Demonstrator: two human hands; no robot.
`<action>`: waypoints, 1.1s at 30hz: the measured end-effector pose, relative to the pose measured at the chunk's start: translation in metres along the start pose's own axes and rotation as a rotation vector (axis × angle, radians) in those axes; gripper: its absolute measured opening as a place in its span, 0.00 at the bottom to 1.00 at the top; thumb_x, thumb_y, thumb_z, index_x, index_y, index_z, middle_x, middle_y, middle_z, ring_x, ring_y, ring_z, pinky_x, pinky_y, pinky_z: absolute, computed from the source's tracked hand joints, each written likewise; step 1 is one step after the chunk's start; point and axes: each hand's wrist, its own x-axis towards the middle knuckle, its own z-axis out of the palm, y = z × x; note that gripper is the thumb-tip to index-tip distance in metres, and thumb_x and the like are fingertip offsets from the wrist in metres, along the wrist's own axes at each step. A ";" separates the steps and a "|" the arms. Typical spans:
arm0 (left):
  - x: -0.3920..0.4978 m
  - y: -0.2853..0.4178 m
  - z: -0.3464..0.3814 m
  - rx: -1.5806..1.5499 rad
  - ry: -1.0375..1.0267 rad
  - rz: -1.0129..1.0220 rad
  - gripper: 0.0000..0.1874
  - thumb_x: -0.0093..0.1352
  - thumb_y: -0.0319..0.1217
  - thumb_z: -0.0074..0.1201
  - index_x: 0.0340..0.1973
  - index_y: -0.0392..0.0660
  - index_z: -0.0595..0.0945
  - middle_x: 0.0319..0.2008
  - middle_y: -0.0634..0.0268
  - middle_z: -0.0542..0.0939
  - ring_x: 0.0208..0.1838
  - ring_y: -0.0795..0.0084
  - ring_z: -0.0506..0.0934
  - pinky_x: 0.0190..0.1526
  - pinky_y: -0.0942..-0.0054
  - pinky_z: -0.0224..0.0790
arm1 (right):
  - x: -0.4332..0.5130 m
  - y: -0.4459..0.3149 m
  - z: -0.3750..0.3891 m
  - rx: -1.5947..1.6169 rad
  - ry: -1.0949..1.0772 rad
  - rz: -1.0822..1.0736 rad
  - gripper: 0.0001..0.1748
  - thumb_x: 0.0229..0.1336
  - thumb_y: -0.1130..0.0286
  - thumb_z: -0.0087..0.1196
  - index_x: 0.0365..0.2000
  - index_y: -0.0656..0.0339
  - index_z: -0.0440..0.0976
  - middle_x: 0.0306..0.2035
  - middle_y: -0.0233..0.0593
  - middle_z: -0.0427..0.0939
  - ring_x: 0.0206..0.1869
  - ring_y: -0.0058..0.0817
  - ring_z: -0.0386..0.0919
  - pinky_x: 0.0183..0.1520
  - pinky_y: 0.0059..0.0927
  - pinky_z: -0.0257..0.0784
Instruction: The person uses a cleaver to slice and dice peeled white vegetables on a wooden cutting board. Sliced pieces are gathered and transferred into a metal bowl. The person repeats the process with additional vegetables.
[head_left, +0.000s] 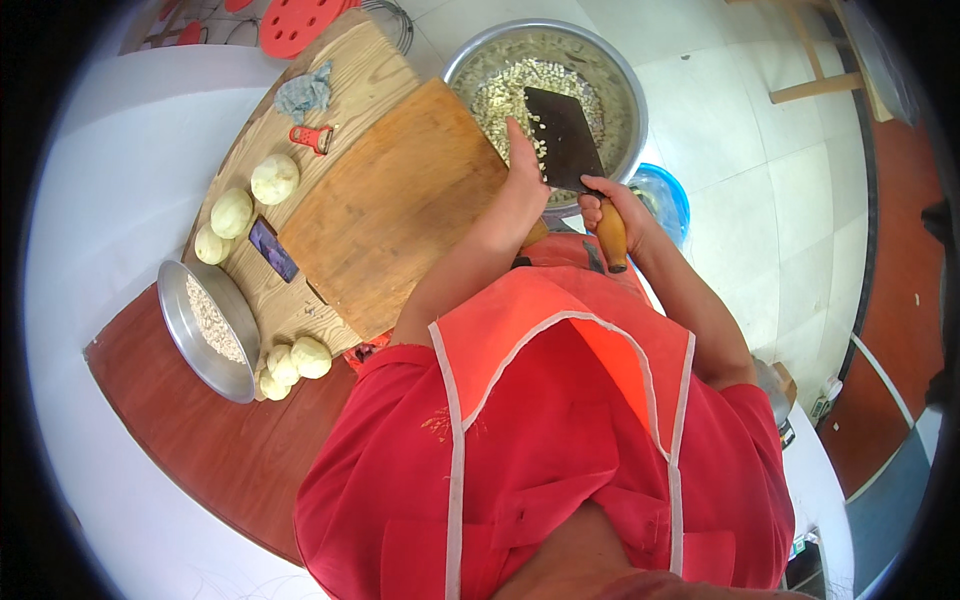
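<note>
My right hand (619, 206) grips the wooden handle of a dark-bladed cleaver (566, 139), which is tilted over a large metal basin (634, 90). Small pale diced vegetable pieces (499, 97) lie in the basin, and some cling along the near edge of the blade. Beside that edge, my left hand (530, 161) is held edge-on with its fingers stretched out; part of it is hidden from this angle. A wooden cutting board (397, 202) lies to the left of the basin, under my left forearm.
Left of the board are a red peeler (311, 139), a grey-blue cloth (304, 94), a phone (273, 249), peeled pale round vegetables (275, 179) and a metal bowl (171, 300) of pale chopped food. A blue-rimmed tub (681, 202) with a plastic liner stands behind my right hand.
</note>
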 end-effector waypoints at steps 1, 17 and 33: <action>0.004 0.001 -0.003 0.017 0.015 -0.021 0.47 0.73 0.70 0.18 0.61 0.43 0.74 0.54 0.51 0.80 0.56 0.50 0.79 0.60 0.50 0.72 | -0.006 0.001 -0.002 -0.015 0.022 0.021 0.17 0.69 0.60 0.50 0.24 0.54 0.65 0.18 0.29 0.68 0.18 0.22 0.66 0.24 0.25 0.65; 0.039 0.025 -0.012 0.422 0.328 0.254 0.41 0.76 0.63 0.26 0.74 0.48 0.58 0.76 0.61 0.56 0.78 0.60 0.53 0.75 0.49 0.37 | -0.054 0.005 -0.010 -0.385 0.333 -0.198 0.06 0.62 0.70 0.54 0.34 0.59 0.68 0.19 0.34 0.72 0.17 0.24 0.71 0.20 0.29 0.70; 0.013 0.033 0.004 0.640 0.302 0.273 0.41 0.77 0.62 0.28 0.73 0.43 0.58 0.75 0.52 0.59 0.77 0.52 0.57 0.75 0.48 0.44 | -0.026 -0.011 0.016 -0.568 0.351 -0.293 0.07 0.61 0.71 0.55 0.31 0.61 0.69 0.18 0.35 0.73 0.15 0.26 0.71 0.20 0.30 0.70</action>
